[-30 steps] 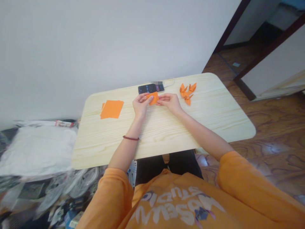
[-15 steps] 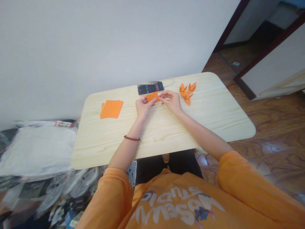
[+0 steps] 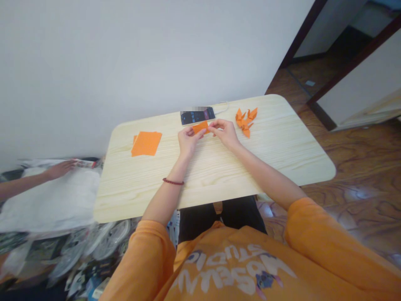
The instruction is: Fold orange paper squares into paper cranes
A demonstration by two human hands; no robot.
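A small folded orange paper (image 3: 200, 127) is held between both hands just above the light wooden table (image 3: 219, 167). My left hand (image 3: 187, 141), with a dark red bracelet on its wrist, pinches the paper's left end. My right hand (image 3: 226, 132) pinches the right end. A dark phone (image 3: 197, 116) with a lit screen lies just behind the paper. A stack of flat orange sheets (image 3: 146, 143) lies to the left. Several folded orange paper figures (image 3: 246, 120) sit to the right of my right hand.
A white cable (image 3: 223, 108) runs from the phone toward the wall. Another person's arm and hand (image 3: 59, 169) reach over a white bundle (image 3: 46, 196) on the floor at the left. Clutter in plastic bags lies below. A doorway opens at the upper right.
The orange paper has been folded narrower and lifted slightly between my hands. Another person's arm has come into view at the left over the white bundle.
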